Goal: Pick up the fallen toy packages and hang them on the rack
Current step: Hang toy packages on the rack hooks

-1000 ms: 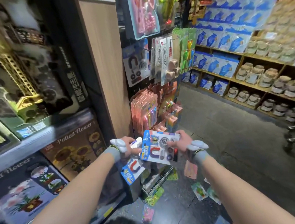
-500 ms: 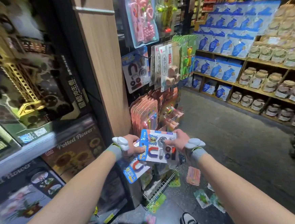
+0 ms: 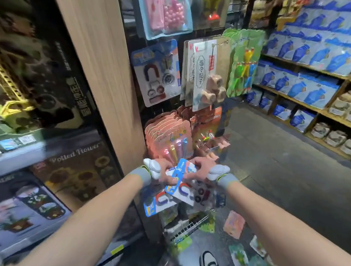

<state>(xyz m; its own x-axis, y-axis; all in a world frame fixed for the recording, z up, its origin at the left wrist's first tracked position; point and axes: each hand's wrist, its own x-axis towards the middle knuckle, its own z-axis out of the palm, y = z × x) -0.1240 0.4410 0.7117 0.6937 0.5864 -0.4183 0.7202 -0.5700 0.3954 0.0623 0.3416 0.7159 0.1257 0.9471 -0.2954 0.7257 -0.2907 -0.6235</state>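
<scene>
Left hand (image 3: 162, 172), right hand (image 3: 200, 168) grip magnet packages (image 3: 182, 192) ("Potted Flower" box (image 3: 75, 174)).

I'm in a retail shop, toy/gift aisle: a peg rack (image 3: 132, 31) on the end of a wood-faced shelving unit (image 3: 103, 75) is hung with carded blister packs in multiples, including a magnet toy package (image 3: 159, 71), pink cards (image 3: 166, 137) and green cards (image 3: 244, 60). Left of it, boxed "Potted Flower" sets (image 3: 77, 174) sit face-out under a shelf edge carrying a label strip (image 3: 15, 143). Across the aisle floor (image 3: 288, 166), wooden shelves (image 3: 326, 113) hold rows of identical blue boxes (image 3: 315, 56) above rows of identical jars (image 3: 336, 138).
</scene>
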